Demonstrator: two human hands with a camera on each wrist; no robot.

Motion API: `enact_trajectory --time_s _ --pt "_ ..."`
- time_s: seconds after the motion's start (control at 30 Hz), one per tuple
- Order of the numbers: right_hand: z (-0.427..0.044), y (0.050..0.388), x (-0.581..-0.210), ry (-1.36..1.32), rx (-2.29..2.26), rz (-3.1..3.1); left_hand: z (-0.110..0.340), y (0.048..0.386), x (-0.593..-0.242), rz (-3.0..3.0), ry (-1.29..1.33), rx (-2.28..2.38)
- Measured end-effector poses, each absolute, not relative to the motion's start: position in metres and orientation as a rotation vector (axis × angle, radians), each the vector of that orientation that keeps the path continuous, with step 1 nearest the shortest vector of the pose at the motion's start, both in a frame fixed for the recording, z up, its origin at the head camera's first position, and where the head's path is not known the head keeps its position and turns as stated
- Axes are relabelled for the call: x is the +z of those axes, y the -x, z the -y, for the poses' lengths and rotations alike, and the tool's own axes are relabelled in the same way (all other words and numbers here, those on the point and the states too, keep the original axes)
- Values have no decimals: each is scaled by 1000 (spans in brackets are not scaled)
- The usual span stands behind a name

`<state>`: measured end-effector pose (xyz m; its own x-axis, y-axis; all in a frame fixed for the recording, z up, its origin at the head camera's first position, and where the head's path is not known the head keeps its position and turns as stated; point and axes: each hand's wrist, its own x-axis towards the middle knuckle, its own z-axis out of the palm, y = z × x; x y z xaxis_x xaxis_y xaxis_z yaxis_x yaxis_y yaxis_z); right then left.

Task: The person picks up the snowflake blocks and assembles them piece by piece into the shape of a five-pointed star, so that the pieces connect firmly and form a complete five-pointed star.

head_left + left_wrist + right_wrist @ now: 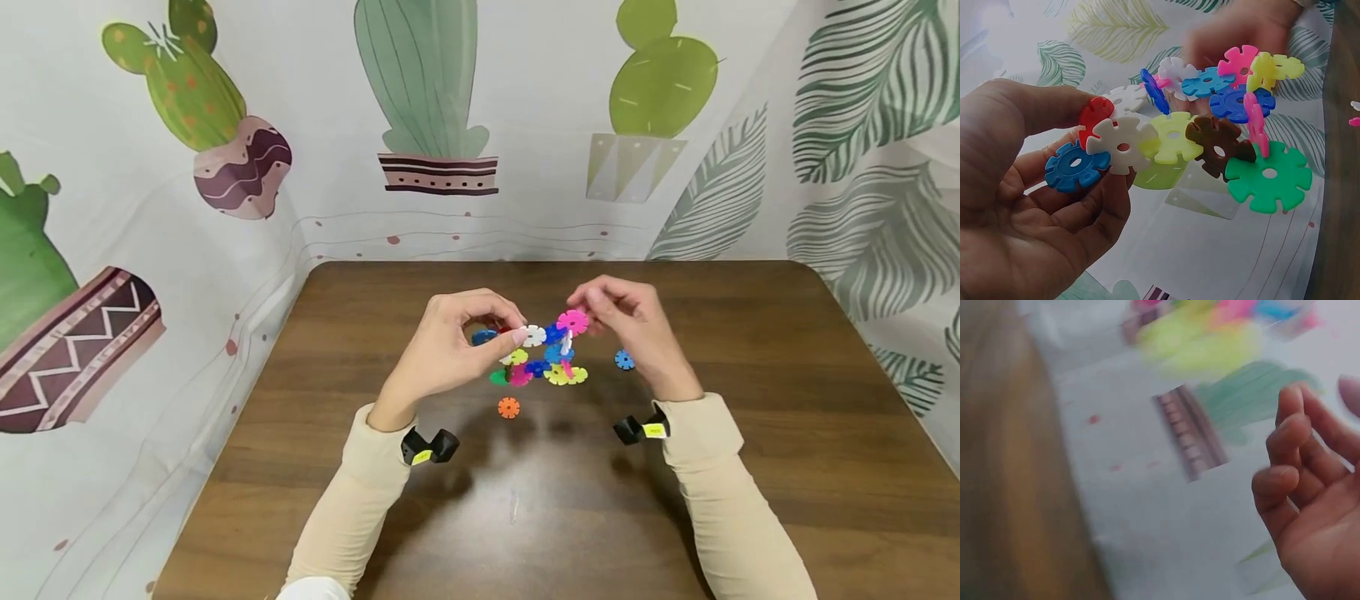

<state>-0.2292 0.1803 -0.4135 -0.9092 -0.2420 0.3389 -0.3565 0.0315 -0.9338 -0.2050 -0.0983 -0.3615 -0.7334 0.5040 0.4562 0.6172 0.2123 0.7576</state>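
Note:
Several notched plastic discs, slotted together into one colourful open structure [557, 354], hang above the table in the head view. My left hand [453, 346] pinches the structure at its left end, by a white disc in the head view. In the left wrist view, red, blue and white discs [1107, 140] lie by the thumb and fingers, and a green disc [1291, 187] is at the far end. My right hand [633, 321] is beside the pink disc [573, 322]; its fingers are loosely bent and nothing shows between them in the right wrist view.
An orange disc [505, 412] lies on the brown wooden table [750, 492] below the structure. A loose blue disc [620, 364] lies near the right wrist. Black wrist cameras [442, 445] sit on both cuffs. A printed cloth [547, 125] stands behind the table.

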Motion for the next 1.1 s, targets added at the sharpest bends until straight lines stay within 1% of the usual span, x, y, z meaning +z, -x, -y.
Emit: enact_trajectory --time_s 0.13,0.27,0.37,0.63,0.87,0.97,1.1 --pt "-188 211 -389 -837 1914 2169 97 204 -363 2352 1097 -1561" --pt "-187 201 -375 -884 1744 2245 97 203 -365 2352 1081 -1570" --pt "-187 196 -370 -846 1677 2242 97 203 -366 2351 1072 -1583" --pt "-194 185 -359 -728 1750 1928 98 204 -363 2307 1057 -1607" --pt "-202 181 -352 -649 1702 1805 104 211 -363 2355 969 -1610" --pt "-204 179 -350 -639 1694 1774 107 217 -369 2449 930 -1576" --pt "-205 177 -348 -626 1687 1746 109 227 -389 2613 934 -1515"
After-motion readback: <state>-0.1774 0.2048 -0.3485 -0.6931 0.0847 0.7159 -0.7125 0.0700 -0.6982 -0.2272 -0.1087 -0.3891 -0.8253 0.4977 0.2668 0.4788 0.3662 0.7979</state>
